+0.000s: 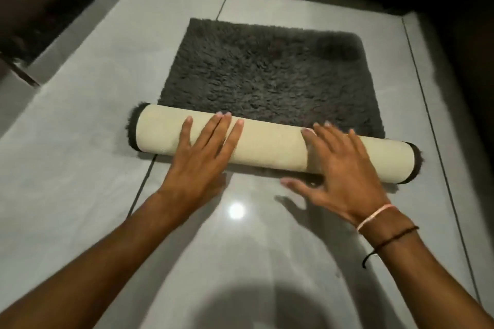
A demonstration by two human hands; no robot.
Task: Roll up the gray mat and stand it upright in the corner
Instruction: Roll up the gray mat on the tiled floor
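Head view is showing the mat (267, 75) lying partly rolled on the floor (80, 168), its cream backing facing out on the roll (267, 145). Left hand (203, 152) and right hand (344, 165) are pressing flat on the roll, fingers spread, gripping nothing.

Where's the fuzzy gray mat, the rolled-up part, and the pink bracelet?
gray mat (264, 80): head view, flat shaggy middle.
rolled part (270, 144): head view, cream backing between the hands.
pink bracelet (374, 215): head view, strand on right wrist.
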